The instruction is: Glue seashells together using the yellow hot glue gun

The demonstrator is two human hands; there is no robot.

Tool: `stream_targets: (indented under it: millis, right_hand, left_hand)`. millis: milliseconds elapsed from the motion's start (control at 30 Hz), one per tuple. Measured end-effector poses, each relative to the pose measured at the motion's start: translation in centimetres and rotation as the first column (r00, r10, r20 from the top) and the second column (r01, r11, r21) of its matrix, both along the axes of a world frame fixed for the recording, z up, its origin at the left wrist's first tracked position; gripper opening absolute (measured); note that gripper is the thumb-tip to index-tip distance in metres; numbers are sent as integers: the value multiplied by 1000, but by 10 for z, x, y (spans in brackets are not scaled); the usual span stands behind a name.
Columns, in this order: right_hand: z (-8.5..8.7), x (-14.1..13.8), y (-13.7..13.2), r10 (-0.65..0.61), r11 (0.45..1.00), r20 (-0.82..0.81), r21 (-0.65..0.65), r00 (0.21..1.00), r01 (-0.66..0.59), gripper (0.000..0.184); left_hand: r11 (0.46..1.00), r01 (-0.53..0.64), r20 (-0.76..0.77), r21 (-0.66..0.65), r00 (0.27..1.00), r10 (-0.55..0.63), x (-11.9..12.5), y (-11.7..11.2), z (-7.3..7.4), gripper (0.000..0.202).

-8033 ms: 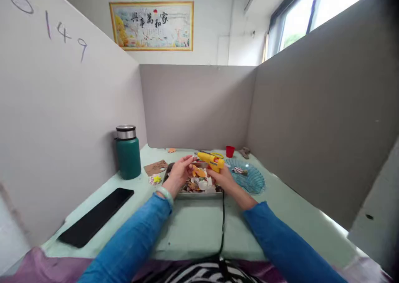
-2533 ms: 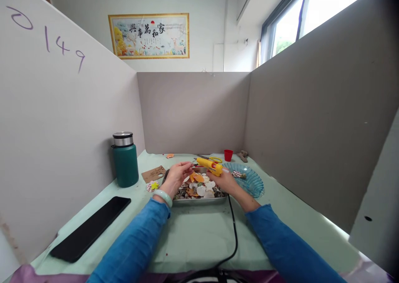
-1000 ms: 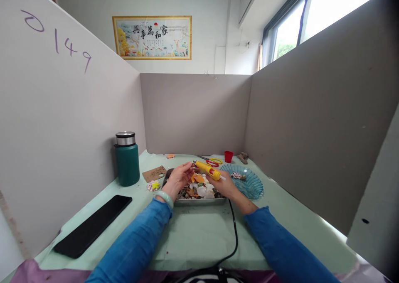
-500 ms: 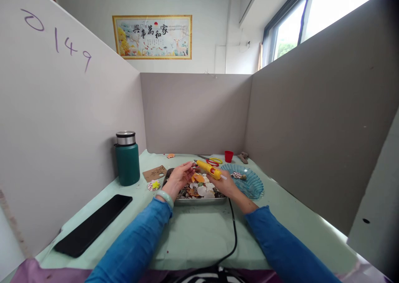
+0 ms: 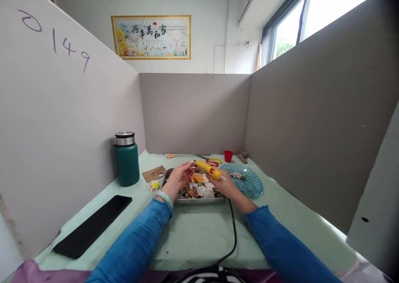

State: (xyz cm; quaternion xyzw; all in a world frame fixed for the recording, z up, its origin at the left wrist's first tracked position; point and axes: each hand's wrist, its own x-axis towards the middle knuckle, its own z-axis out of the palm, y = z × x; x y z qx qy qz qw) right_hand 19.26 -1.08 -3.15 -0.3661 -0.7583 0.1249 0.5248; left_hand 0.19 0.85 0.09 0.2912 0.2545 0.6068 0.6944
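My right hand (image 5: 222, 184) is closed around a yellow hot glue gun (image 5: 208, 169), with a pale glue stick jutting from its rear end. The gun's nozzle points left, to the fingertips of my left hand (image 5: 180, 176). Those fingers are pinched together over something too small to make out. Both hands are above a metal tray (image 5: 199, 202) filled with shells (image 5: 209, 190), small stones and an orange piece. A black cord (image 5: 234, 229) runs from below my right hand towards the table's front edge.
To the left stand a green flask (image 5: 127, 164) and a black phone (image 5: 93, 227). A brown card (image 5: 154, 174) and a round decorated piece (image 5: 153, 185) lie left of the tray. To the right are a blue glass plate (image 5: 254, 183), scissors (image 5: 214, 161) and a red cup (image 5: 228, 156).
Hardly anything differs. The view has shifted very slightly, while both hands and the glue gun keep nearly the same pose.
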Motion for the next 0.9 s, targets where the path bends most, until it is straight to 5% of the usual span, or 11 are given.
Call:
stream_targets:
  millis: [900]
  right_hand:
    - [4, 1, -5, -2, 997, 57, 76, 998, -2, 16]
  left_hand:
    - [1000, -10, 15, -2, 1000, 10, 0, -1, 1, 9]
